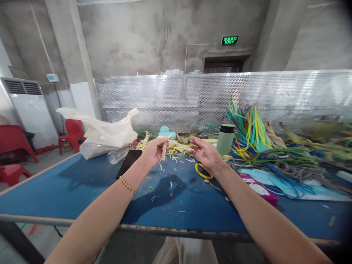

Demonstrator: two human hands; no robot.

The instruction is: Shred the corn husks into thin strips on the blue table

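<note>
Over the middle of the blue table point(90, 198), my left hand point(155, 149) pinches pale plant strips, which look like husk. One flat strip point(164, 151) hangs down from its fingers. Another narrow pale strip point(178, 144) stretches across to my right hand point(206, 153). Its far end lies between the thumb and the curled fingers there, which close loosely on it. Just below my right hand is a yellow ring-shaped handle point(203, 171), perhaps of scissors. Small pale scraps point(171, 184) are scattered on the table under both hands.
At the left are a white plastic bag point(107, 134), a clear bottle point(117, 157) and a black phone point(129, 161). A green tumbler point(226, 139), colourful strips point(253, 128), tangled cords point(288, 161), a magenta box point(261, 190) and blue masks point(291, 185) crowd the right. A perforated metal panel point(154, 99) stands behind.
</note>
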